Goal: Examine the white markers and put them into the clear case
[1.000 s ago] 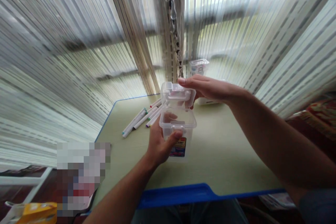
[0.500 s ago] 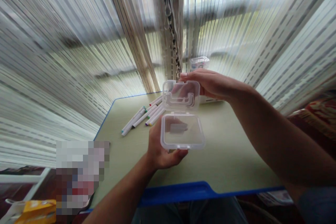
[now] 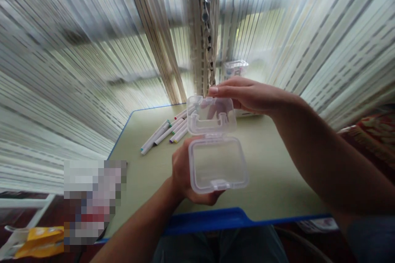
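The left hand [image 3: 184, 171] sits just below the centre of the frame, curled around a clear plastic box [image 3: 218, 165]. The thumb lies along the box's lower left edge and the fingers are hidden behind it. The box is held clear of the worktop [image 3: 271, 181], with its open mouth tipped towards the viewer and a small latch tab at its near rim.

The lid [image 3: 211, 115] stands up from the far edge of the box, joined to it along the hinge line. The right hand [image 3: 248, 96] enters from the right of the frame and pinches the lid at its upper edge. Its fingers are laid together across the top, and the thumb shows faintly through the plastic behind. The box interior appears empty, though glare blurs it.

To the left of the lid, several markers [image 3: 167, 131] lie in a loose bundle on the worktop, well apart from both hands. Behind the right hand, a second clear container [image 3: 235, 67] stands at the far edge of the worktop.

The worktop is pale green with a blue border [image 3: 212, 219] along its near edge, just below the left hand. Bare surface extends to the right of the box and to its lower left.

Vertical blinds [image 3: 77, 49] fill the upper half of the frame, close behind the far edge. A bead chain [image 3: 207, 20] hangs at top centre, ending just above the right hand's fingertips. A yellow packet [image 3: 40, 241] lies at the lower left corner, off the worktop.
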`<state>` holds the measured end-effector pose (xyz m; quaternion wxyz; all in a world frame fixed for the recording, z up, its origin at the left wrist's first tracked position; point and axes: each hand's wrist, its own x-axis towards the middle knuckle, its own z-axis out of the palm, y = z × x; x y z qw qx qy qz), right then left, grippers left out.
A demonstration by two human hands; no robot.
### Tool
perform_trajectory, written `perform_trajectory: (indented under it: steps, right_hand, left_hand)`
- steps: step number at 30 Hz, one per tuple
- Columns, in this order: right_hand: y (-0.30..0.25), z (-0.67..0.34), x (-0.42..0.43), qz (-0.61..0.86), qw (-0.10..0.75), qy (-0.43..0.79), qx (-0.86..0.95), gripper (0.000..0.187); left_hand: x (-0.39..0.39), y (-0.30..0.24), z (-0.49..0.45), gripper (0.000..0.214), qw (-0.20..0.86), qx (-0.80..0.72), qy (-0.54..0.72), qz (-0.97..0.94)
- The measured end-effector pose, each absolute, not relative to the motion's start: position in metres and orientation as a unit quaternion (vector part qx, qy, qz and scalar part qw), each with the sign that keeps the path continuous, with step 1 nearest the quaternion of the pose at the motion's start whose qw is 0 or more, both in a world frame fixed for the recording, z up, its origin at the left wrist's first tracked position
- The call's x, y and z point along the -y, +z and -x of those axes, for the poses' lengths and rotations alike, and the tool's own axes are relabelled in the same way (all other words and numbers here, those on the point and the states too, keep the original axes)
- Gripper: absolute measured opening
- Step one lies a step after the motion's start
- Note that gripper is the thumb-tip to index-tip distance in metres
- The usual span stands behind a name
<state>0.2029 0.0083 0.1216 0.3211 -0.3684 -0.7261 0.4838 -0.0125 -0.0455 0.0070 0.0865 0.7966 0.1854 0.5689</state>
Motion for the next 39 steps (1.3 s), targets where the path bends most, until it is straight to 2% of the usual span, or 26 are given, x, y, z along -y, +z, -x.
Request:
perform_trajectory:
  steps: [3, 6, 9, 17, 29, 35, 39]
  right_hand:
    - [0.133, -0.206, 0.007, 0.367, 0.326, 0.400, 0.774, 0.045]
    - [0.143, -0.204, 0.028, 0.355, 0.306, 0.320, 0.824, 0.074]
    - [0.144, -0.197, 0.046, 0.344, 0.296, 0.253, 0.855, 0.098]
    - [0.133, -0.192, 0.054, 0.358, 0.250, 0.149, 0.887, 0.119]
    - [0.132, -0.192, 0.056, 0.353, 0.211, 0.095, 0.907, 0.128]
    - [0.135, -0.191, 0.053, 0.368, 0.193, 0.085, 0.905, 0.122]
    - [0.135, -0.194, 0.046, 0.371, 0.215, 0.119, 0.895, 0.115]
  left_hand:
    - [0.046, 0.009, 0.015, 0.082, 0.001, -0.144, 0.590, -0.794]
    - [0.047, 0.011, 0.016, 0.084, -0.036, -0.178, 0.589, -0.787]
    - [0.049, 0.011, 0.017, 0.084, -0.011, -0.213, 0.579, -0.787]
    - [0.051, 0.013, 0.016, 0.080, 0.088, -0.195, 0.579, -0.787]
    - [0.047, 0.016, 0.013, 0.071, 0.105, -0.188, 0.600, -0.771]
    - [0.048, 0.019, 0.012, 0.068, 0.140, -0.195, 0.602, -0.762]
    - [0.048, 0.016, 0.012, 0.070, 0.165, -0.182, 0.607, -0.756]
